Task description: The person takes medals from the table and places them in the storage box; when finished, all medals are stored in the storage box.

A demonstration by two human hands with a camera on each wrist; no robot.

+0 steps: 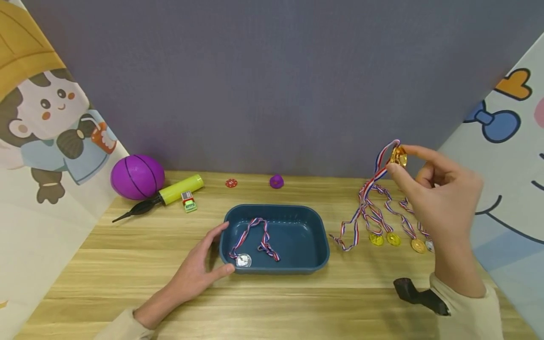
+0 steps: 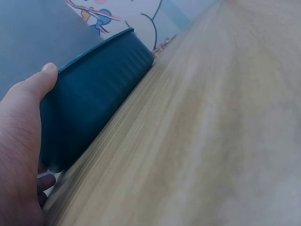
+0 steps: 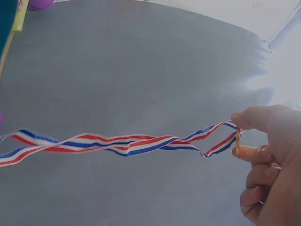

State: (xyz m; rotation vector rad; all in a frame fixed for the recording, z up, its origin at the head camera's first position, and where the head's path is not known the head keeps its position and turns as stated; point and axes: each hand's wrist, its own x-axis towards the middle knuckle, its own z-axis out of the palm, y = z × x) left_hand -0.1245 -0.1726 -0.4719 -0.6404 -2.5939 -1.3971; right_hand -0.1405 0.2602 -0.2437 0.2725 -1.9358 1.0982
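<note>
Medal in the air: gold medal (image 1: 399,157), up over the right part of the worktop (image 1: 272,307), well apart from the tub (image 1: 299,241).
Right hand (image 1: 444,198): narrow pinch, thumb and index finger on the gold medal, seemingly by its edge, other fingers curled in with nothing in them.
Left hand (image 1: 196,273): spread wide around the near-left corner of the tub, thumb at the rim, fingers along the left end.
Striped ribbon (image 3: 99,142): hanging off the gold medal in a twisty double strand, down toward the pile. Can't tell if tangled or just hanging in front.
Medal pile: two yellow medals (image 1: 393,239), an orange-gold medal (image 1: 418,245) and part of a silvery one, ribbons all over each other.
Tub contents: silver medal (image 1: 243,260) in the near-left corner, attached ribbon (image 1: 267,238) looped across the left half.
Snag risk: could drag the neighbours along, blame the long tail so close to those other ribbons.
Drop risk: might pop out of the pinch, thanks to small contact spots on a shiny disc plus any tug from a caught ribbon.
Tub risk: could skid or tip from too hard a push at that corner, probably pretty light.
Sleeve risk: might bump the black object (image 1: 418,295) with a low forearm sweep. Can't tell if touching the right sleeve (image 1: 467,307).
</note>
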